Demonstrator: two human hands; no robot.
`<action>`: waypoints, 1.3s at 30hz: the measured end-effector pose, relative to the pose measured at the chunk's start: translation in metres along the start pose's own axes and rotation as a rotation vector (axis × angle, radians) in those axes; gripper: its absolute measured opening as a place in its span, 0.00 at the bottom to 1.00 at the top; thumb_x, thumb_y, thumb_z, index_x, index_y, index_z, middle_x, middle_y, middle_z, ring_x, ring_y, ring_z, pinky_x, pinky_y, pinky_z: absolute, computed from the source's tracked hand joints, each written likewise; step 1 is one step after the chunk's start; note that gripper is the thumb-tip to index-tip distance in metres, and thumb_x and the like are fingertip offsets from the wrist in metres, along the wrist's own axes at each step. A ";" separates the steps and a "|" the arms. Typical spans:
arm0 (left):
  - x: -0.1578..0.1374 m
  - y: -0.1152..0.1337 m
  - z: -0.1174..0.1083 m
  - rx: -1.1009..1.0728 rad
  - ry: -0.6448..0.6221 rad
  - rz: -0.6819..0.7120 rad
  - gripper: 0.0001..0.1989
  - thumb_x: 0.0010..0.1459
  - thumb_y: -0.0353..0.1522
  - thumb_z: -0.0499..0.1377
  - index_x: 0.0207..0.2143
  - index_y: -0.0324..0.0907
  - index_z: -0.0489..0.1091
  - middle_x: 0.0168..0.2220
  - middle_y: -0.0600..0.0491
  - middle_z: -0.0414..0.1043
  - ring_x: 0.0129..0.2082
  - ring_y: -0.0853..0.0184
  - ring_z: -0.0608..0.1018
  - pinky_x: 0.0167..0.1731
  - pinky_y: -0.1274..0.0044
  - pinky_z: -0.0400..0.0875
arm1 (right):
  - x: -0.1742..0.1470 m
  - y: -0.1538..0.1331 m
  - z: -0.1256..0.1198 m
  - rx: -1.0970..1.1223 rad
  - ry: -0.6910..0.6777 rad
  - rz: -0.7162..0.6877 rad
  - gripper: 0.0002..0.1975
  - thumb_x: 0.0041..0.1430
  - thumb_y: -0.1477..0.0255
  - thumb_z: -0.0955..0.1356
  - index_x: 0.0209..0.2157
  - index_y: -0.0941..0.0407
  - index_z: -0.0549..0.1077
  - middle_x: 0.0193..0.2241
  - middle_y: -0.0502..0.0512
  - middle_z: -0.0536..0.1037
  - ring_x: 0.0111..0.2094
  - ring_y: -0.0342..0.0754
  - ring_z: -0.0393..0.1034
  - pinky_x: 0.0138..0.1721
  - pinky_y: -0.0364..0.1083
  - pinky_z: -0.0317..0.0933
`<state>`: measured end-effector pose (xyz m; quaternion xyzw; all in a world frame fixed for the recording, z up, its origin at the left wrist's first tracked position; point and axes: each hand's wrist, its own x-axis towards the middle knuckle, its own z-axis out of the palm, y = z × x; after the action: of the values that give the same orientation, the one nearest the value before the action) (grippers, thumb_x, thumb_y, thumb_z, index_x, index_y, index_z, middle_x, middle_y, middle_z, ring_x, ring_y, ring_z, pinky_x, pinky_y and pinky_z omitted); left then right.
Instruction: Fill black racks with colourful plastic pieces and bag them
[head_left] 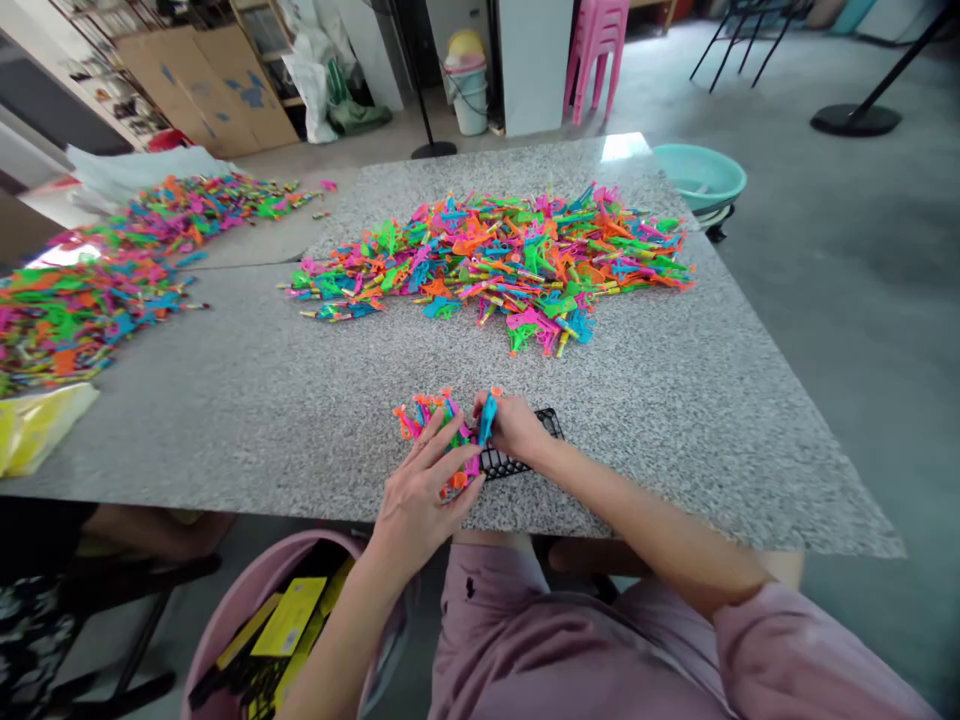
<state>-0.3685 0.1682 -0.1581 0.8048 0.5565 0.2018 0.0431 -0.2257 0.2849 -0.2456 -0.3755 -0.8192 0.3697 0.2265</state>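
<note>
A black grid tray lies on the granite table near its front edge. Small bright plastic toys in pink, green and orange stand packed in its left part. My left hand rests against these toys, fingers stretched and apart. Pinched in my right hand is a blue plastic toy, held upright over the tray beside the packed row. The right hand covers part of the tray's grid.
A large heap of mixed plastic toys spreads across the table beyond my hands. Another heap lies at the left, by a yellow packet. Below the table edge stands a pink tub holding yellow-and-black packages.
</note>
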 end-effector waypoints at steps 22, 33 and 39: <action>0.003 0.003 -0.004 0.262 0.006 -0.011 0.17 0.60 0.30 0.57 0.51 0.45 0.73 0.62 0.46 0.63 0.61 0.53 0.69 0.53 0.65 0.75 | 0.035 0.036 -0.079 -0.425 0.100 0.336 0.12 0.67 0.70 0.62 0.47 0.59 0.72 0.40 0.61 0.79 0.43 0.53 0.73 0.43 0.46 0.62; 0.000 0.005 -0.009 0.193 -0.032 -0.022 0.18 0.60 0.30 0.57 0.52 0.46 0.72 0.62 0.47 0.63 0.61 0.54 0.69 0.55 0.65 0.72 | 0.058 0.048 -0.092 -0.805 -0.081 -0.164 0.18 0.64 0.83 0.57 0.52 0.64 0.69 0.49 0.69 0.73 0.49 0.55 0.68 0.44 0.48 0.63; 0.001 0.010 -0.009 0.152 -0.061 -0.055 0.18 0.61 0.31 0.56 0.53 0.44 0.72 0.64 0.47 0.60 0.62 0.56 0.67 0.58 0.65 0.69 | -0.024 0.032 -0.050 -0.088 0.070 0.170 0.07 0.58 0.71 0.70 0.36 0.59 0.77 0.31 0.55 0.79 0.32 0.48 0.72 0.34 0.43 0.63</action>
<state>-0.3627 0.1639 -0.1463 0.7961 0.5903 0.1331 0.0045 -0.1646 0.3020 -0.2415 -0.4658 -0.7914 0.3378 0.2063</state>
